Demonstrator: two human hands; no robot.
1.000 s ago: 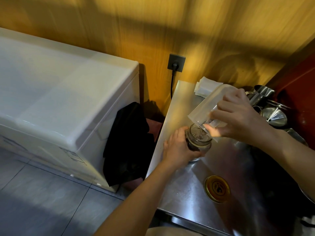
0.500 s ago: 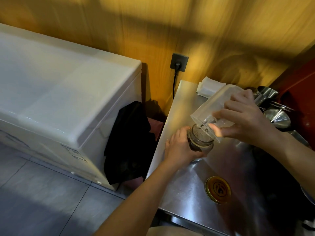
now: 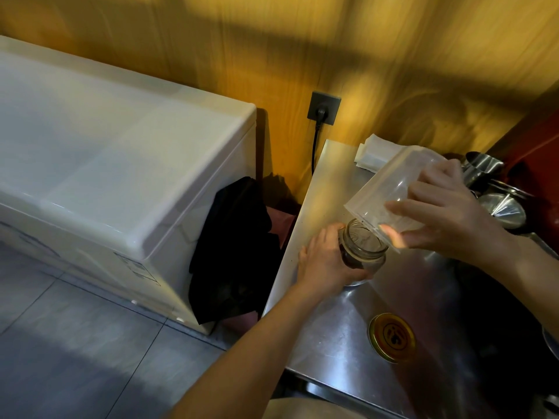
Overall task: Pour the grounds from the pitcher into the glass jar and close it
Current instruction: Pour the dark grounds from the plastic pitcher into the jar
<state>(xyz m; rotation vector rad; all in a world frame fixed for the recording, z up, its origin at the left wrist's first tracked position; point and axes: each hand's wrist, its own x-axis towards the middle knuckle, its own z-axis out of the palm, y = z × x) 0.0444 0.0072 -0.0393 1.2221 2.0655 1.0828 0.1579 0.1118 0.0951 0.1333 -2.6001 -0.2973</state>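
Left hand point(image 3: 325, 261) wrapped round the jar point(image 3: 364, 252) on the counter point(image 3: 332, 328), right hand point(image 3: 447, 219) gripping the pitcher point(image 3: 390, 189) tipped over its mouth; lid point(image 3: 391, 336) lies nearer.

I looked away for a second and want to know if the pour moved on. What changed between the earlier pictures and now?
Very little. The right hand holds the clear pitcher tipped mouth-down over the glass jar as before; any shift looks like camera motion. The left hand stays wrapped around the jar, which holds dark grounds. The gold lid lies untouched on the steel counter.
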